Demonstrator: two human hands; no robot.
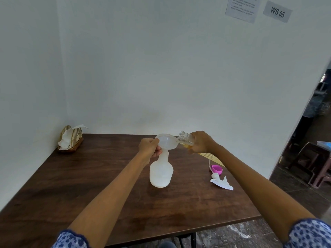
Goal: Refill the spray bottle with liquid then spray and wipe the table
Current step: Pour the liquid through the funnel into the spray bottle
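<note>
risk: clear refill bottle w/ yellow liquid (186,139) is tipped at the rim of the translucent white funnel (166,141); too steep a tilt could overshoot onto the dark wooden table (89,185). left hand (149,146) pinches funnel & neck of the white spray bottle (161,173), mid-table toward the far edge. right hand (200,142) is wrapped around the refill bottle.

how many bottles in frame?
2. White spray bottle upright mid-table under the funnel; clear refill bottle tilted over the funnel in the right hand. None hidden, apparently.
</note>
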